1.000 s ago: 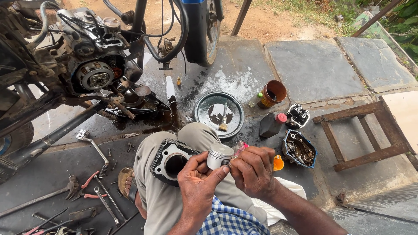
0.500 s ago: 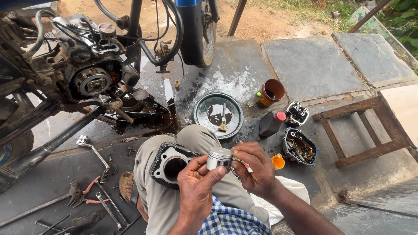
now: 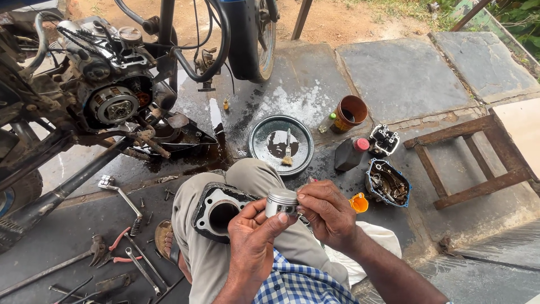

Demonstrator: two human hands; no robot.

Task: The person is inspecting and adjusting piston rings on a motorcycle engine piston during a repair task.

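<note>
Both our hands meet on the silver piston (image 3: 281, 201) above our lap: our left hand (image 3: 254, 239) cradles it from below with fingers curled up around its side, and our right hand (image 3: 328, 213) pinches its right edge with thumb and fingertips. Just left of the piston, a black cylinder block (image 3: 219, 211) with a round bore rests on our khaki-clad knee (image 3: 247, 174). Beyond the knee, a round metal pan (image 3: 280, 144) holds dark oil and a small brush (image 3: 287, 152). To its right stand a brown cup (image 3: 349, 113), a dark bottle with a red cap (image 3: 350, 153) and a blue-rimmed engine part (image 3: 387, 183); an orange cap (image 3: 359, 202) lies just beside our right hand. At left we see the stripped motorcycle engine (image 3: 107, 84), with a ratchet (image 3: 121, 194), pliers (image 3: 121, 247) and spanners (image 3: 140, 267) scattered on the dark floor.
</note>
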